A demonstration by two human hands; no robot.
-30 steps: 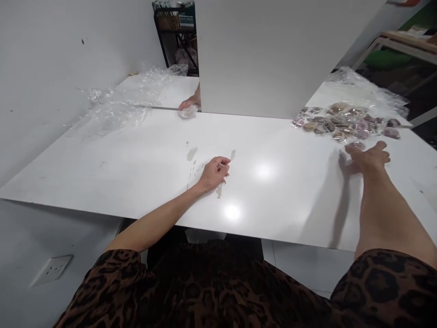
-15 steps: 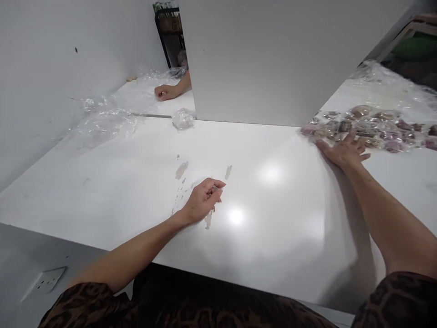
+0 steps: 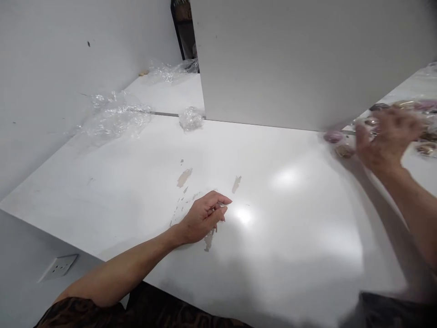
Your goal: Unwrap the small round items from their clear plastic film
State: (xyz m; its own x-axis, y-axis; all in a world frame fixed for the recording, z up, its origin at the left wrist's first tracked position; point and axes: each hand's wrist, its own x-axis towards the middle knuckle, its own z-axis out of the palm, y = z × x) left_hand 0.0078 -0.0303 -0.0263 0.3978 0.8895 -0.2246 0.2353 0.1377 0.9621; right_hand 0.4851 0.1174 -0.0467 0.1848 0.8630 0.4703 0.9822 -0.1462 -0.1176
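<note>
The left hand [image 3: 205, 215] rests on the white table [image 3: 129, 182], finger and thumb nearly touching, nothing seen between them. The blurry right hand [image 3: 388, 139] is over small pieces [image 3: 426, 149] in clear wrappers [image 3: 346, 148]; whether it holds one can't be told. Beside its thumb, a brown piece [image 3: 343, 151] looks light and slippery, best pinched by the sides.

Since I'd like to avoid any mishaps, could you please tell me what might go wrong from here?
The right hand, blurred over the wrapped pieces, could scatter some of them. The pink wrapped piece, near the foot of the upright panel, might get pushed against it. The brown wrapped piece beside that hand could be knocked aside.
</note>
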